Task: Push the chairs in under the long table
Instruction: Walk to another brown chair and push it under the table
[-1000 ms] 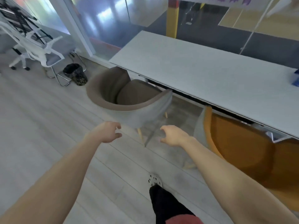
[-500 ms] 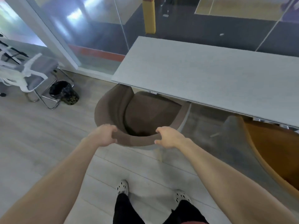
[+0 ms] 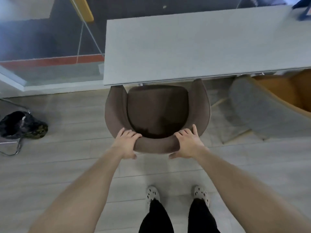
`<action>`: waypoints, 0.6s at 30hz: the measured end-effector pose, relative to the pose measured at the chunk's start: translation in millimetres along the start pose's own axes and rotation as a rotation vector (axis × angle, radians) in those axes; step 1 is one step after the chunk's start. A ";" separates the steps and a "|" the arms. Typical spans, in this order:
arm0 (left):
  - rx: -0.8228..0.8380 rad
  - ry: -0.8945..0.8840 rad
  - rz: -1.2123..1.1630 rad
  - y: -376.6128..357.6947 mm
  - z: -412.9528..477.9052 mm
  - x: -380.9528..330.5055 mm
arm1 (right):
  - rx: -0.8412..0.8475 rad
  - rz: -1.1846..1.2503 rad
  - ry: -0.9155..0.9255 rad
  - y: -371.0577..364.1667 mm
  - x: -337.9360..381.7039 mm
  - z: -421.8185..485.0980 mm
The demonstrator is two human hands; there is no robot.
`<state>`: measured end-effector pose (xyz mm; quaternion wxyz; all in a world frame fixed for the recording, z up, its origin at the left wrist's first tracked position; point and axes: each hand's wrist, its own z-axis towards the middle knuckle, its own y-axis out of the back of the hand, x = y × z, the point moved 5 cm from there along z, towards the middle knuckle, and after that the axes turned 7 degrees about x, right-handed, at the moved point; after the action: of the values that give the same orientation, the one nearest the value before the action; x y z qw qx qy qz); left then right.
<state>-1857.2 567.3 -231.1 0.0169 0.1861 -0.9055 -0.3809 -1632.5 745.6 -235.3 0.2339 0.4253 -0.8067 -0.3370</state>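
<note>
Gripping the curved top of the backrest, both hands hold the brown chair that sits in the middle of the frame: the left hand wraps the rim on its left part with fingers over the inner edge and thumb under the outer face, and the right hand does the same on the right part, its fingers spread over the rim. The chair's open front points toward the top of the frame, straight at the long table, and its back faces the person at the bottom; the tips of its two armrests reach the table's near edge, the right one slightly under it, while the seat cushion lies almost wholly outside the tabletop. The table's long axis runs left to right across the upper half of the frame, and the chair stands near its left end. At the right edge an orange chair with a grey outer shell stands angled, its front partly beneath the tabletop. At the upper right corner a dark blue object lies on the table, too blurred to read any writing. No label shows on the chairs. White perforated shoes stand on the pale wood floor at the bottom centre, and a black bin sits at the left edge
</note>
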 end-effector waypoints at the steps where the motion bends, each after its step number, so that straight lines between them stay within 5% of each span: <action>1: -0.040 -0.021 0.019 -2.4 5.3 2.3 | -0.012 -0.004 -0.019 2.0 1.9 2.8; 7: -0.247 -0.049 0.097 -12.9 20.5 8.8 | -0.114 -0.041 -0.025 2.6 8.2 9.9; 18: -0.296 0.006 0.084 -40.5 -0.3 -8.6 | -0.205 -0.067 -0.004 -21.2 10.1 -6.5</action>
<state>-1836.0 544.1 -258.2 0.0629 0.1448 -0.8463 -0.5087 -1622.3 726.1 -245.9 0.2631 0.4253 -0.7538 -0.4263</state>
